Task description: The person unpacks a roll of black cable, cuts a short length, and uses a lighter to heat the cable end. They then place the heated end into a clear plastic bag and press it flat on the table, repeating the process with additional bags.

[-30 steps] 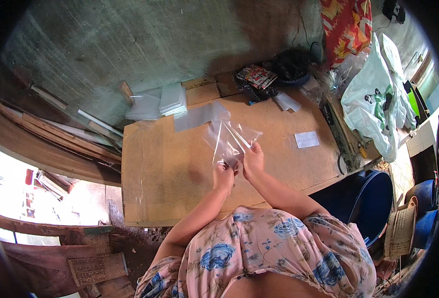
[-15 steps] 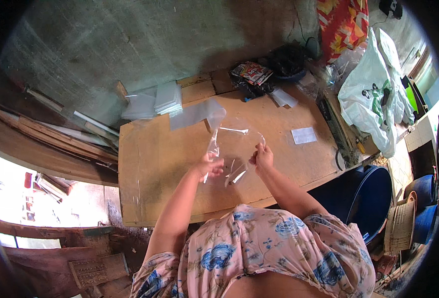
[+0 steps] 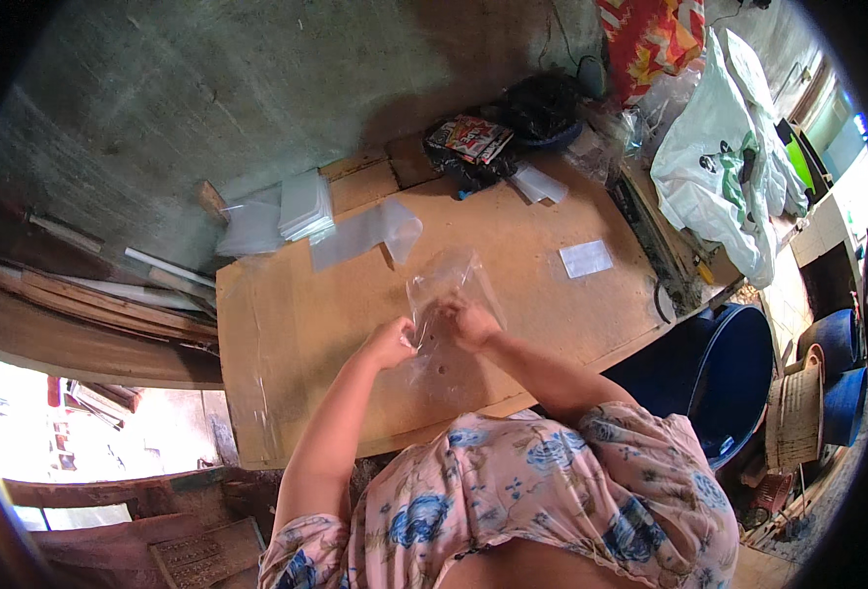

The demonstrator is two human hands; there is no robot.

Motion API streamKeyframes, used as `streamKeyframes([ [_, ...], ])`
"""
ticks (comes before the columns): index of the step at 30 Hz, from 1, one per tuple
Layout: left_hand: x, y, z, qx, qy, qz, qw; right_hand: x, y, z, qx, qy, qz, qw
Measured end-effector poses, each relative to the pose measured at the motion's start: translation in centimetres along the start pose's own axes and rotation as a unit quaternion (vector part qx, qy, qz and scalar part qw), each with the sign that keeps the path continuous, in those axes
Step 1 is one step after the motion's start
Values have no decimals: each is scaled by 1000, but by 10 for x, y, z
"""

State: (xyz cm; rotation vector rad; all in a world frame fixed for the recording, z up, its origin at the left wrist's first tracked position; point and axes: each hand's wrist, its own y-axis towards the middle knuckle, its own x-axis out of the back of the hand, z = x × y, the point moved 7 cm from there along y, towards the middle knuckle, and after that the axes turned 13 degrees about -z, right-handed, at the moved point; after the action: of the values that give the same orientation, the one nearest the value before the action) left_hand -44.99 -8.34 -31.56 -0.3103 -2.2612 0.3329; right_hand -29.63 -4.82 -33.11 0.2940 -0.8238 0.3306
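A piece of clear, shiny plastic film [image 3: 468,270] stands loosely spread above the middle of the tan tabletop [image 3: 326,393]; its lower part is too see-through to trace, and whether it is a bag or a single sheet I cannot tell. My left hand [image 3: 393,343] pinches the film's left edge, thumb and fingers curled together. Close to its right, my right hand [image 3: 471,324] has bent fingers against the film, seemingly gripping it. Beyond both hands lies a frosted plastic strip [image 3: 360,236] with a curled end.
Stacked clear sheets [image 3: 305,204] lie at the far left of the table. A small pale rectangle [image 3: 586,258] is on the right side. Black bags with a printed packet [image 3: 473,139] sit against the wall. White plastic bags [image 3: 714,162] hang at right, above a blue barrel [image 3: 733,378].
My right hand has moved left and inward onto the film, its fingers closer to my left hand. The film has shifted away from the frosted strip. The whole view has shifted slightly.
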Motion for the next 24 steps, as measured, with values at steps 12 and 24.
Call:
streamKeyframes([
  [12, 88, 5, 21, 47, 313, -260, 912, 97, 21, -20, -51, -335, 8, 941],
  [24, -22, 2, -29, -89, 322, -280, 900, 68, 31, -21, -5, -134, -20, 991],
])
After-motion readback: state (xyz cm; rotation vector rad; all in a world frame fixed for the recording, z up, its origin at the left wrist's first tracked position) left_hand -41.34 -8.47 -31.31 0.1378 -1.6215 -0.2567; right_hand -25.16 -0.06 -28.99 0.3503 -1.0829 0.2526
